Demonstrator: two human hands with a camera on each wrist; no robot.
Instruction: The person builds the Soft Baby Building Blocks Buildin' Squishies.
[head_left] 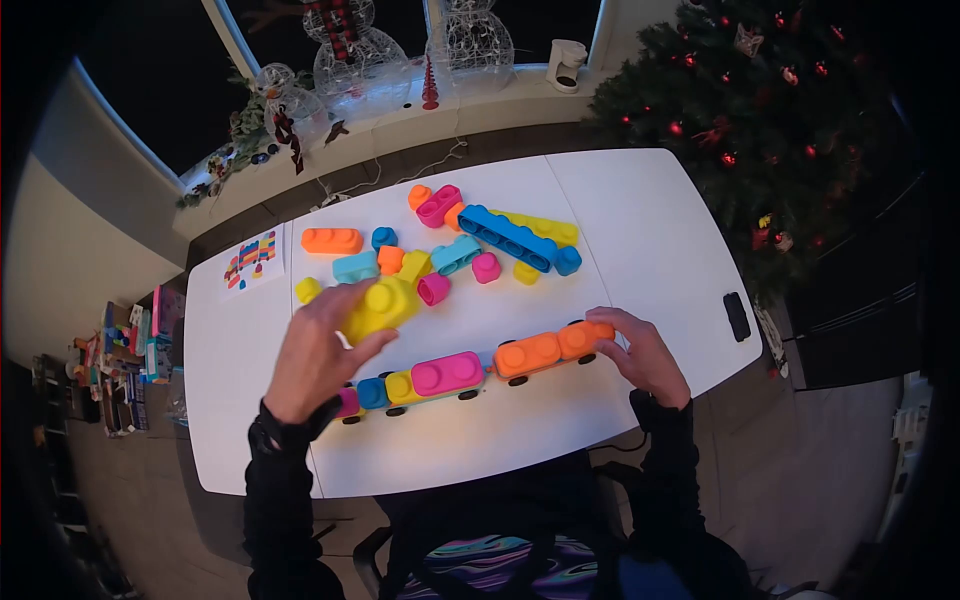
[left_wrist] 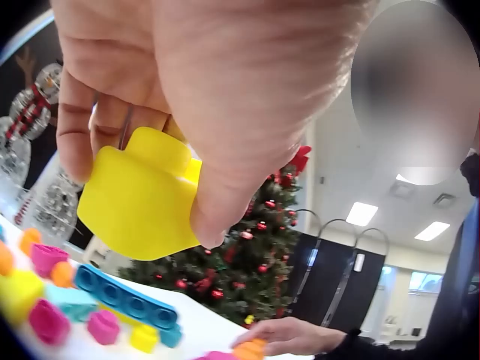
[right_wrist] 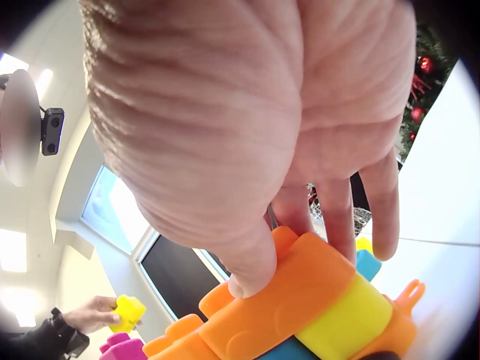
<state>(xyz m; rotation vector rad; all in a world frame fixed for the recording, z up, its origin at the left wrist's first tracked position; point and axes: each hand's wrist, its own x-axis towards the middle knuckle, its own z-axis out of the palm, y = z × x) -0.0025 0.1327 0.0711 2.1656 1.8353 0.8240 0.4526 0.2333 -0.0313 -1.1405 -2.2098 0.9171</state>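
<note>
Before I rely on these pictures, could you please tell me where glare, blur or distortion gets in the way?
Head view: fisheye bending towards dark corners, though the table is bright. Left wrist view: a blurred oval covers the upper right; ceiling lights glare. Right wrist view: window blown white, top corners dark.

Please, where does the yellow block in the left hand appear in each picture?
Head: yellow block left of centre, in the left hand.
Left wrist: yellow block large, left of centre.
Right wrist: yellow block small, at lower left.
Shared landmark: the Christmas tree.
</note>
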